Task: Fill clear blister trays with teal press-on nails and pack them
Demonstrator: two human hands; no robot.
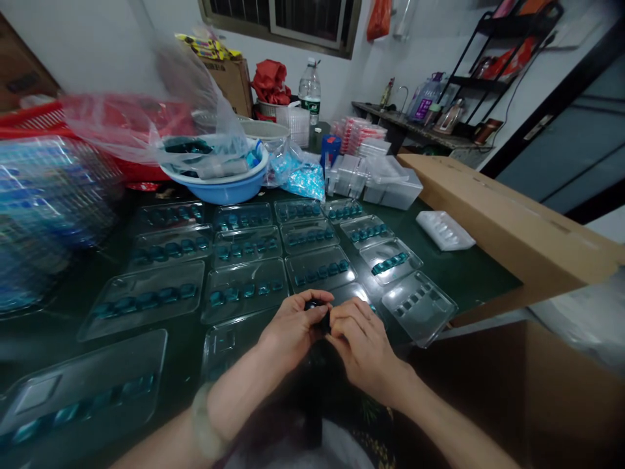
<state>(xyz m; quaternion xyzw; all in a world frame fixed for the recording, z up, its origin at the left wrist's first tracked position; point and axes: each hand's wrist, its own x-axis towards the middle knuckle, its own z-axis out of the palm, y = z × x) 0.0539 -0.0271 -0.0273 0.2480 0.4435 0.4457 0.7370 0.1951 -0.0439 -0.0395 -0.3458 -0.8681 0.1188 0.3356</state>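
Cool, rather dim indoor light falls from out of view, leaving the window (307, 23) black and the dark green surface (469, 280) murky; small white glints streak the clear trays (420, 306); deep shadow fills the space below the hands (364, 345). The stacked plastic (46, 221) at left smears heavily; wide-angle stretching tilts the cardboard box (508, 215) at right; the dark thing between the fingers (312, 299) lacks detail.
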